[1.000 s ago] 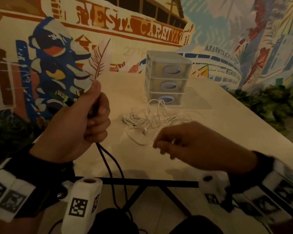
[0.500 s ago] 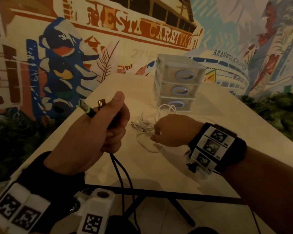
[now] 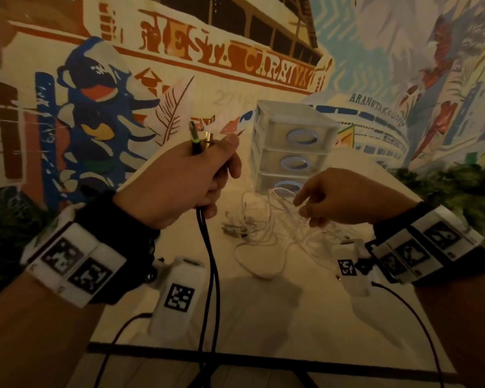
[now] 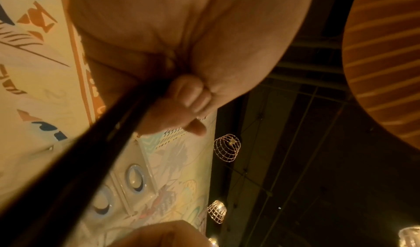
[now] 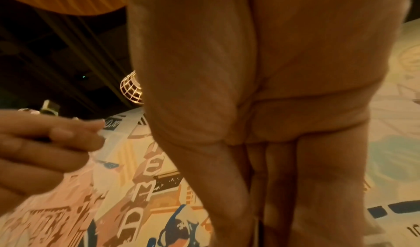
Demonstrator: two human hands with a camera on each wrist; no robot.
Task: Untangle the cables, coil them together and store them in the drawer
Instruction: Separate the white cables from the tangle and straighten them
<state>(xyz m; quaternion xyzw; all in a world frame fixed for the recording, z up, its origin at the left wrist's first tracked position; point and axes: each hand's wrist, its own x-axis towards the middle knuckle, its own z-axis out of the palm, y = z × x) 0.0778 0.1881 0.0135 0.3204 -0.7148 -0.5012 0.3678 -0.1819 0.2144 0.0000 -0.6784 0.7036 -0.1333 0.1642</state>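
Observation:
My left hand (image 3: 179, 186) is fisted around a doubled black cable (image 3: 207, 261). Both of its plugs (image 3: 199, 141) stick up above the fist, and the two strands hang down past the table's front edge. In the left wrist view the black cable (image 4: 90, 161) runs out from under my curled fingers (image 4: 188, 98). A tangle of thin white cable (image 3: 263, 228) lies on the table in front of a small translucent three-drawer unit (image 3: 291, 141), all drawers closed. My right hand (image 3: 342, 197) is at the tangle's right side, fingertips pinching white strands. The right wrist view shows no cable.
The pale table (image 3: 263, 317) ends in a dark front edge (image 3: 263, 359) close to me. A painted mural wall stands behind the table, and green plants (image 3: 459, 191) run along its right side. Thin black leads run from the cameras on my wrists.
My right hand has moved from over the middle of the white tangle to its right side. My left hand has risen slightly, and the black cable's plugs now point upward.

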